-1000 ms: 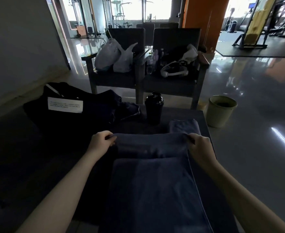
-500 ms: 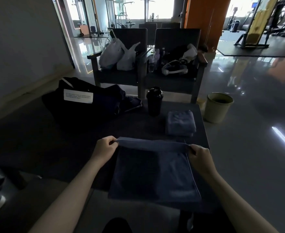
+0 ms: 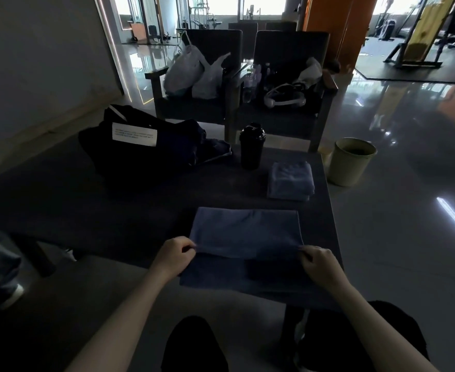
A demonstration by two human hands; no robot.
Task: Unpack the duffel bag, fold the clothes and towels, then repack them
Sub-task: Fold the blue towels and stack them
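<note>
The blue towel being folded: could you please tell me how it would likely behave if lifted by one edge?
Probably floppy: the blue towel lies folded over itself, its edge bending between the left hand and right hand. Likely light, since two small pinches hold that edge up. It probably won't slide easily on the table; the cloth looks soft.

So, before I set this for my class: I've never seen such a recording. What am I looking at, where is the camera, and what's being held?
There is no machine here: these are a person's two bare hands. The camera sits on their head, looking forward and down. The left hand and right hand each pinch one side of a blue towel lying half folded on the dark table. Farther off lie a folded towel, a black bottle and the duffel bag.
</note>
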